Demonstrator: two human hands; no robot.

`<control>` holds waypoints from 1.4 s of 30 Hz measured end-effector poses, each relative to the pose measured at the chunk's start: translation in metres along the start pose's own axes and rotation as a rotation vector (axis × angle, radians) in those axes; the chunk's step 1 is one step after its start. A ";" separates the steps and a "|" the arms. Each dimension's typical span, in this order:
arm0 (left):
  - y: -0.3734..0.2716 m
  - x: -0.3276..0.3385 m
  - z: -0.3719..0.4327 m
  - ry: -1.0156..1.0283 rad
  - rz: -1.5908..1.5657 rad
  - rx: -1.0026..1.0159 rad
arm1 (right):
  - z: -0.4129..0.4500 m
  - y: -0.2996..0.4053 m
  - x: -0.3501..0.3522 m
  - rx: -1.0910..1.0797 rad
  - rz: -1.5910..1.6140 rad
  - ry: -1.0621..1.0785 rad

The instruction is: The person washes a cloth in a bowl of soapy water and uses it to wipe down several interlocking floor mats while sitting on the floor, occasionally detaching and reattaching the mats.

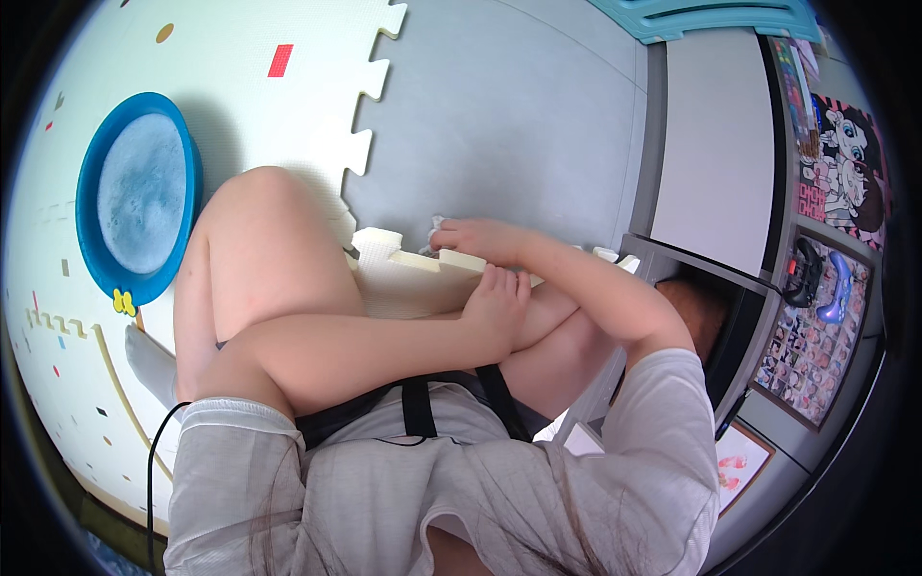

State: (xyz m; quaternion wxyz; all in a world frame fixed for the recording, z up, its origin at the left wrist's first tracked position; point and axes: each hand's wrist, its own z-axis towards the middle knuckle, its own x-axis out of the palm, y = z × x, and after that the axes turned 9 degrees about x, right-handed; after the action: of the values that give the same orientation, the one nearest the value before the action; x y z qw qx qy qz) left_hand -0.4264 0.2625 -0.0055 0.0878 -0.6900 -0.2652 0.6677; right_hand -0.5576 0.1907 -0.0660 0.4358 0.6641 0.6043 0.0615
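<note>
A cream interlocking foam mat [392, 284] is lifted and tilted up off the floor in front of me, its toothed edge raised. The fingers of my left hand [497, 306] curl over that edge. Just beyond it, my right hand [472, 239] reaches down behind the raised mat with a crumpled white cloth [435, 229] at its fingertips. Most of the cloth is hidden by the hand and the mat. Bare grey floor tile [497, 122] lies past the mat's edge.
A blue basin [83, 187] of sudsy water [140, 194] stands on the mat to my left, beside my knee. Along the right runs a grey cabinet [709, 151] bearing game controllers [835, 288] and pictures. A turquoise plastic piece [720, 18] is at the far right.
</note>
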 end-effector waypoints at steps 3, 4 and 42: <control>0.002 0.000 0.001 0.005 0.002 0.004 | 0.027 -0.017 -0.014 0.137 0.087 -0.238; 0.001 0.001 0.002 0.000 0.012 0.009 | 0.039 -0.041 -0.023 -0.027 -0.124 -0.550; 0.010 -0.062 0.010 0.310 0.011 0.194 | 0.048 -0.073 -0.037 0.906 -0.049 -1.241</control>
State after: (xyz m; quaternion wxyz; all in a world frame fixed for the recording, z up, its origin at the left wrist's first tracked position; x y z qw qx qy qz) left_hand -0.4320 0.2214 0.0424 0.1901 -0.7744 -0.1793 0.5762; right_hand -0.5928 0.1267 -0.1269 0.3816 0.6771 0.2296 -0.5858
